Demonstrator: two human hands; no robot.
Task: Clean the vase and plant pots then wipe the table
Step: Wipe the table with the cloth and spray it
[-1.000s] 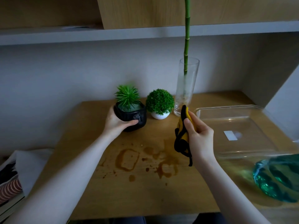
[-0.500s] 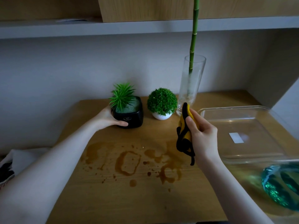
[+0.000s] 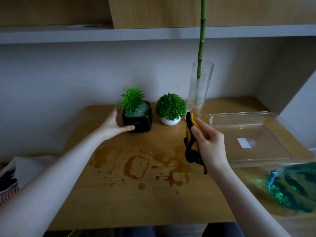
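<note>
A black square pot (image 3: 137, 123) with a spiky green plant stands at the back of the wooden table (image 3: 119, 202). My left hand (image 3: 113, 124) wraps its left side, thumb on the front face. To its right sits a round white pot (image 3: 170, 121) with a green ball plant. Behind that rises a tall glass vase (image 3: 199, 93) holding a bamboo stalk. My right hand (image 3: 209, 144) holds a yellow and black cloth (image 3: 191, 142) upright above the table. Brown spill stains (image 3: 138, 165) spread across the table's middle.
A clear plastic tray (image 3: 253, 139) lies on the right of the table. In front of it sits a green glass object (image 3: 294, 187). A shelf (image 3: 153, 33) runs overhead. Cloth and bags (image 3: 15, 177) lie low at the left, beside the table.
My left hand has moved the black pot back toward the wall and set it down beside the white pot. The right hand with the cloth has stayed almost still.
</note>
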